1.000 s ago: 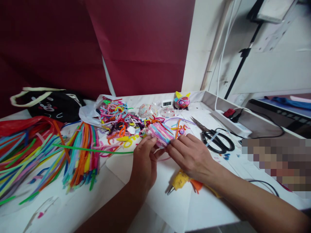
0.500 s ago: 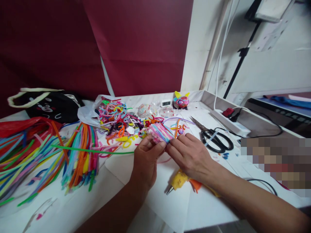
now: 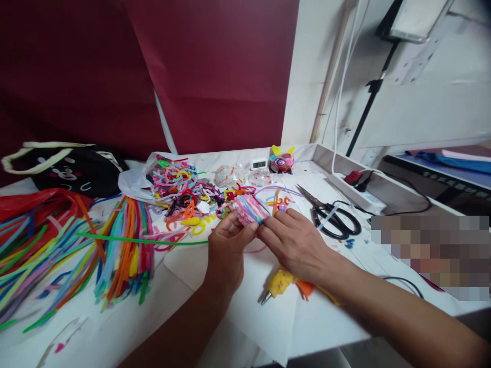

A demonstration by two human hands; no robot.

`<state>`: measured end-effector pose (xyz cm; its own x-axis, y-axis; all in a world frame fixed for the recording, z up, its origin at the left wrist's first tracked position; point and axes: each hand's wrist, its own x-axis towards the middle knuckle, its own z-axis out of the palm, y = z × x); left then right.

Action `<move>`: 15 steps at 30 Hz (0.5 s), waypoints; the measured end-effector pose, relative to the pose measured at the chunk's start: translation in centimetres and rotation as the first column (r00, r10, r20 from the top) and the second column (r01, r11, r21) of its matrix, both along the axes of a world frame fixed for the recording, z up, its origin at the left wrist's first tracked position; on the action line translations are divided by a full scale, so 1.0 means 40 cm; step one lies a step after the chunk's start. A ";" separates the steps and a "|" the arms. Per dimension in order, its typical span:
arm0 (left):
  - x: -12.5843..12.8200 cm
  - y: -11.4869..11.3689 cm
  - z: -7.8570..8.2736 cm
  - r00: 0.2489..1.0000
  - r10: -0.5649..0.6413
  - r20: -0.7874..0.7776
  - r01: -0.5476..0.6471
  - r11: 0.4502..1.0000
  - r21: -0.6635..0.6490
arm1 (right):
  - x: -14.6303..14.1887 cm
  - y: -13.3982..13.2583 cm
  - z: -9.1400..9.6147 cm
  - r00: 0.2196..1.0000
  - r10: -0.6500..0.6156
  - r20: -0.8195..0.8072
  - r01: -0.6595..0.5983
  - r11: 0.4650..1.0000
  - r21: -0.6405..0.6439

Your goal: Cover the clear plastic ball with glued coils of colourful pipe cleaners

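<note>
My left hand (image 3: pixel 230 245) pinches the near left side of a craft piece (image 3: pixel 251 208) covered in rows of pink, white and blue pipe cleaners. On its right end, the fingers of my right hand (image 3: pixel 291 243) are closed, and the fingertips are partly hidden. A long green pipe cleaner (image 3: pixel 141 239) runs from the left up to my left hand; whether it is held cannot be seen. Beneath my right wrist lies a yellow glue gun (image 3: pixel 280 283) with a metal tip. Black-handled scissors (image 3: pixel 333 220) rest to the right of my right hand.
Bundled pipe cleaners (image 3: pixel 125 250) and a red bag (image 3: pixel 42 199) of more cover the left. Behind my hands are tangled scraps (image 3: pixel 184 189), clear plastic pieces (image 3: pixel 228 175), a small clock (image 3: pixel 259 164) and a horned colourful figure (image 3: pixel 282 159). A power strip (image 3: pixel 358 194) lies right.
The whole view has shifted slightly, so most things appear a little further left. Both hands keep their grip on the craft piece, with hardly any movement.
</note>
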<state>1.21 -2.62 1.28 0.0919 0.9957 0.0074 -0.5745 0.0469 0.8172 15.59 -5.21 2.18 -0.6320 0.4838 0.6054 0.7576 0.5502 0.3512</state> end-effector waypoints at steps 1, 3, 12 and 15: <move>0.000 0.003 -0.003 1.000 0.006 -0.003 -0.006 1.000 0.001 | 0.001 0.001 0.005 1.000 0.000 -0.002 0.000 1.000 -0.027; 0.001 0.010 -0.006 1.000 0.003 -0.010 -0.003 1.000 0.028 | 0.011 -0.001 0.021 1.000 0.005 -0.031 -0.008 0.995 -0.104; 0.000 0.037 0.002 0.989 0.128 -0.075 -0.125 0.991 0.040 | 0.173 -0.113 0.081 0.942 -0.222 -0.253 0.005 0.762 -0.648; -0.006 0.046 0.005 0.978 0.195 -0.079 -0.189 0.979 0.071 | 0.195 -0.153 0.044 0.956 -0.283 -0.082 0.098 0.570 -0.816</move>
<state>0.95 -0.76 1.50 -0.0981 0.9926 0.0712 -0.4960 -0.1108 0.8612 23.40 -11.33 3.92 -0.3884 0.9215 0.0036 0.8756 0.3703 -0.3101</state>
